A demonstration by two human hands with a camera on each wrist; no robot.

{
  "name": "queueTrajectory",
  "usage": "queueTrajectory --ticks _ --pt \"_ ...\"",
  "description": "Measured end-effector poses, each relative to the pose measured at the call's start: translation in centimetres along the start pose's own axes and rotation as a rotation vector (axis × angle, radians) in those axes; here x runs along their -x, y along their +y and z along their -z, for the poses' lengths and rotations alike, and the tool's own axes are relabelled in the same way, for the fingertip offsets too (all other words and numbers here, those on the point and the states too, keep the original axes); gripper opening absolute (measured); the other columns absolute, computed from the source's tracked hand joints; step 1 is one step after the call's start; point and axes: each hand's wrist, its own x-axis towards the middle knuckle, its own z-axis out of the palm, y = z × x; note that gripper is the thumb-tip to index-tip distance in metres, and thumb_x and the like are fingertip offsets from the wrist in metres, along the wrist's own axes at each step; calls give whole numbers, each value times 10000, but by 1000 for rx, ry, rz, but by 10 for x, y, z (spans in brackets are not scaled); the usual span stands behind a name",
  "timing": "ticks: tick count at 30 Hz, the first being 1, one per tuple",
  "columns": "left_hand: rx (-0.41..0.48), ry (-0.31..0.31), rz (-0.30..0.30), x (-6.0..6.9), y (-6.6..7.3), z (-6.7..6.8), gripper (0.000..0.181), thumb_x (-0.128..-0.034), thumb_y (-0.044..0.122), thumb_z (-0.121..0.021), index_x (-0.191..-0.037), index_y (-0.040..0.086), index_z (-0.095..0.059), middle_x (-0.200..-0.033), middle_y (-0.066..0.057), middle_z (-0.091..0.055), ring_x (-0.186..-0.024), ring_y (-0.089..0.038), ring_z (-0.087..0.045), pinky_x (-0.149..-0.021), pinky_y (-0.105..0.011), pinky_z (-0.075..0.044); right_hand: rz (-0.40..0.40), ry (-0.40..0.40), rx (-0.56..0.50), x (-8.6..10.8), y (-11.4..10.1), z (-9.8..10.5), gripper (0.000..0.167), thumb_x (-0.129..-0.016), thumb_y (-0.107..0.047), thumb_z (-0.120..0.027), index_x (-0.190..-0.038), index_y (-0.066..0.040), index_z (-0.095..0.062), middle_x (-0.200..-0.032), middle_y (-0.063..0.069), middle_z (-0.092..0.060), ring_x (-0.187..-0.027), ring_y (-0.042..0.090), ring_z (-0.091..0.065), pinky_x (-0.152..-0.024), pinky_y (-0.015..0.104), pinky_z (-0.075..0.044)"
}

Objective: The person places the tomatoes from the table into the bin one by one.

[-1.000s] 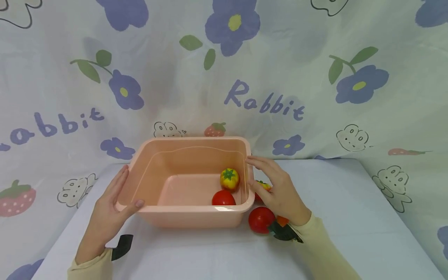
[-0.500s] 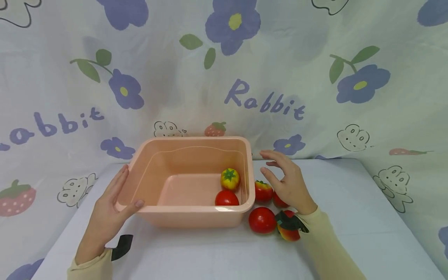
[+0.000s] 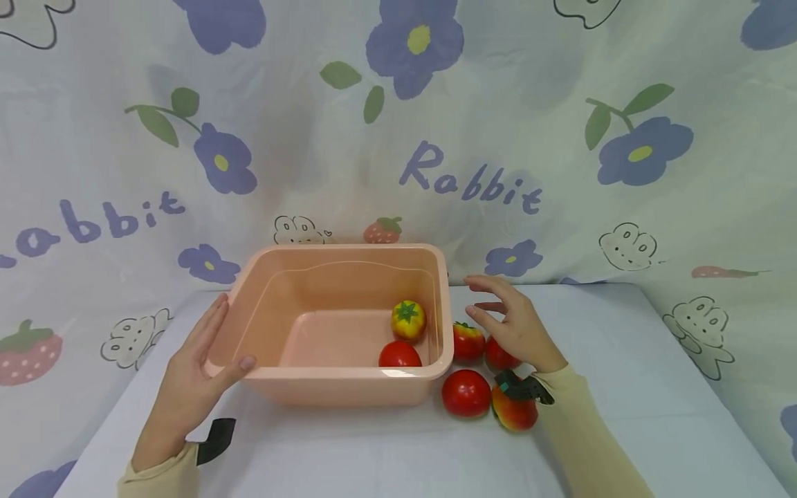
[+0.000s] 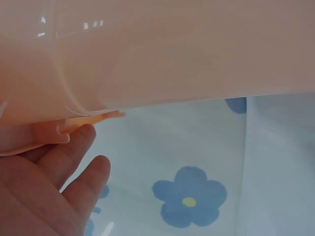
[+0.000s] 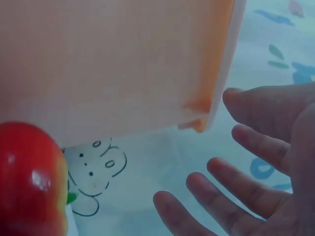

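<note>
We saw the pink bin (image 3: 342, 389) at the frame's centre, a yellow fruit (image 3: 408, 322) and a red fruit (image 3: 400, 354) in its right end. The left hand (image 3: 194, 380), fingers straight, rested on its rim; the right hand (image 3: 515, 324), fingers parted, hung right of centre near four more fruits (image 3: 466, 393).

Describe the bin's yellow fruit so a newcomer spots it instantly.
Find the pink bin. Inside, toward the right end, the yellow fruit sits just beyond a red fruit. Its green star-shaped leaf sets it apart; the red one shows none.
</note>
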Motion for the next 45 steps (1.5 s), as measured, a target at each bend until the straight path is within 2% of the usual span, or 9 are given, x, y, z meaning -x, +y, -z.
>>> queueTrajectory --ticks 4,12,17,23,25,29,32,38,45 --pt "-2 -8 13 0 0 1 924 -877 206 -774 -1607 324 -220 -1656 134 -180 -1509 -230 -212 -1161 -592 -212 -15 -13 -5 0 9 1 501 -922 -112 -733 -1396 -98 -573 -1376 73 -584 -1235 300 -569 -877 503 -565" --pt "-13 -6 26 1 0 0 925 -875 217 -777 -1605 333 -220 -1661 105 -187 -1498 -291 -242 -1151 -566 -257 -124 -76 -3 1 26 -1 547 -908 -161 -757 -1414 -116 -556 -1401 80 -563 -1245 318 -559 -940 533 -531" --pt "-22 0 17 1 0 0 924 -873 211 -779 -1604 331 -227 -1659 103 -198 -1493 -280 -257 -1145 -225 -263 -246 -177 -2 1 28 -1 586 -900 -223 -759 -1435 -130 -538 -1423 107 -553 -1261 379 -547 -996 549 -493" --pt "-21 1 5 1 0 0 921 -874 205 -777 -1606 320 -228 -1660 99 -196 -1497 -256 -246 -1152 -229 -247 -386 -298 -5 2 31 -5 652 -849 -241 -805 -1441 -195 -535 -1451 119 -524 -1257 427 -533 -953 544 -524" --pt "-25 3 3 1 0 0 922 -873 205 -779 -1606 316 -230 -1661 96 -197 -1496 -260 -250 -1104 -139 -238 -413 -323 7 2 31 -7 680 -836 -243 -821 -1448 -183 -530 -1462 124 -513 -1259 420 -529 -942 537 -532" --pt "-21 -5 17 0 1 0 921 -878 219 -776 -1607 319 -222 -1663 94 -188 -1494 -300 -251 -1174 -390 -281 -448 -354 40 3 30 -10 736 -807 -242 -854 -1460 -161 -523 -1452 128 -520 -1273 398 -514 -919 524 -548" --pt "-14 -12 26 0 2 0 921 -882 232 -773 -1607 326 -214 -1666 83 -181 -1491 -332 -248 -1111 -620 -276 -464 -372 52 3 29 -11 759 -792 -223 -868 -1463 -153 -521 -1433 135 -532 -1290 380 -495 -910 517 -553" --pt "-4 -10 15 0 1 0 918 -880 222 -771 -1607 323 -220 -1661 107 -181 -1498 -304 -233 -1144 -610 -231 -486 -389 49 5 29 -14 769 -764 -205 -889 -1448 -180 -538 -1397 113 -550 -1252 344 -517 -875 469 -576" --pt "-8 -16 26 -1 2 1 925 -881 243 -771 -1608 331 -206 -1666 93 -169 -1481 -390 -243 -1066 -713 -270 -459 -429 92 5 30 -17 766 -742 -169 -901 -1425 -211 -558 -1326 62 -586 -1020 242 -592 -781 358 -594"
